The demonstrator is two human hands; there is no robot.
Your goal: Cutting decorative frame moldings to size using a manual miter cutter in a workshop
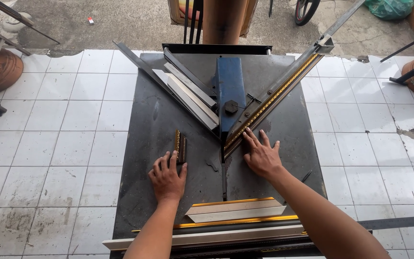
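Our left hand (167, 178) lies flat, fingers spread, touching a short moulding offcut (180, 145); our right hand (262, 156), fingers spread wide, presses the long gilt moulding (274, 100).

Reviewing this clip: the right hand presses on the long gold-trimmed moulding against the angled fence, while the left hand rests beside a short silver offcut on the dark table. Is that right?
Not quite. In the head view the short offcut by the left hand is dark brown with gold trim, not silver. The rest holds: the right hand presses on the long gold-trimmed moulding against the angled fence, on the dark table.

The table (159, 115) is dark, matt metal, scuffed and dusty. By the right fingers (255, 140) lies a frame moulding (274, 100) with glossy gold beading; the floor tiles (68, 120) are glazed white, grimy.
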